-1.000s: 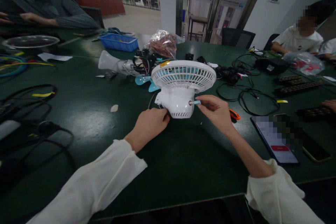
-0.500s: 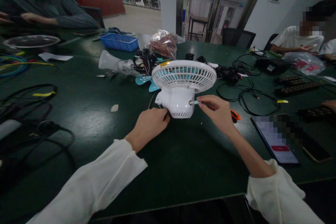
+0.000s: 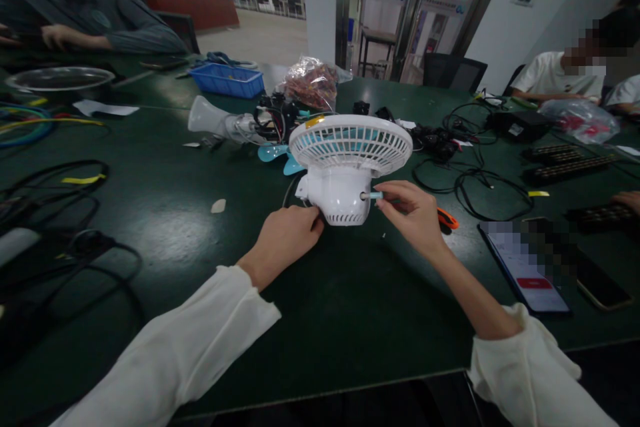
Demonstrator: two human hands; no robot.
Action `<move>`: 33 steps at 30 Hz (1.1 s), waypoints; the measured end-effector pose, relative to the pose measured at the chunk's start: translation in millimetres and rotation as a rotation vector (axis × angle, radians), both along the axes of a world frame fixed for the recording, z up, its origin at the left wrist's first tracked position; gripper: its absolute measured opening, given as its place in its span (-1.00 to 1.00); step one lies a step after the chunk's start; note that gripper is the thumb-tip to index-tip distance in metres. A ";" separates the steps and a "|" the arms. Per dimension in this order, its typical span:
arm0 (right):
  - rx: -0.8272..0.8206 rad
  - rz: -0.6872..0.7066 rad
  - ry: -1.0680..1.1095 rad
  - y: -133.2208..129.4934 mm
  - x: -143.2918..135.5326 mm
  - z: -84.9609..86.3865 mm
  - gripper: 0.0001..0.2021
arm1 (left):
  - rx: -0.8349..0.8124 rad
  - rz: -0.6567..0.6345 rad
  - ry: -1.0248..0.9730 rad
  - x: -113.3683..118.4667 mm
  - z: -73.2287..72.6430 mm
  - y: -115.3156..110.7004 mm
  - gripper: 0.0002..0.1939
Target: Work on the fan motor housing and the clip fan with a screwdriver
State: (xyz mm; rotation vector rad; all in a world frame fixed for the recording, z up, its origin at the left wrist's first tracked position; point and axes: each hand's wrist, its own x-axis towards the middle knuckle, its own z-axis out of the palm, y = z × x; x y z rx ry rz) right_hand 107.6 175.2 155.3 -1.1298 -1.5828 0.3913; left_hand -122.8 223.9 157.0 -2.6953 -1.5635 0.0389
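A white fan head (image 3: 345, 195) stands on the green table in front of me, grille away from me, motor housing toward me. My left hand (image 3: 287, 233) is closed at the housing's lower left, its fingertips hidden against it. A small light-blue rod (image 3: 375, 195) sticks out of a round hole in the housing's right side. The thumb and forefinger of my right hand (image 3: 413, 213) pinch around its outer end. Behind that wrist shows an orange-and-black tool (image 3: 449, 218), mostly hidden; I cannot tell whether it touches my hand. Light-blue fan blades (image 3: 273, 152) lie behind the fan head.
Behind the fan are a white stand part (image 3: 215, 117), a blue tray (image 3: 227, 80) and a plastic bag (image 3: 313, 83). Black cables (image 3: 480, 193) lie right, more cables (image 3: 90, 247) left. A phone (image 3: 525, 270) lies near my right forearm. People sit at both far sides.
My right fingers have shifted slightly along the light-blue rod, so more of it shows. My left hand and the fan head have stayed in place.
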 end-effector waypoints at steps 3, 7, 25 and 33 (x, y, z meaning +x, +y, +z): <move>-0.050 -0.008 0.027 2.5 1.1 -4.5 -0.77 | -0.008 0.002 0.001 -0.4 0.2 -0.3 -0.64; -0.094 -0.018 0.098 7.4 1.6 -11.5 -0.72 | -0.021 0.017 0.008 -0.4 0.1 -0.3 -0.64; -0.104 -0.061 0.258 11.7 -6.2 -10.1 -0.82 | -0.009 0.009 0.013 0.4 1.8 -1.2 -0.65; -0.107 -0.074 0.207 12.9 -8.0 -8.5 -0.82 | 0.004 -0.005 0.004 0.4 0.5 0.0 -0.65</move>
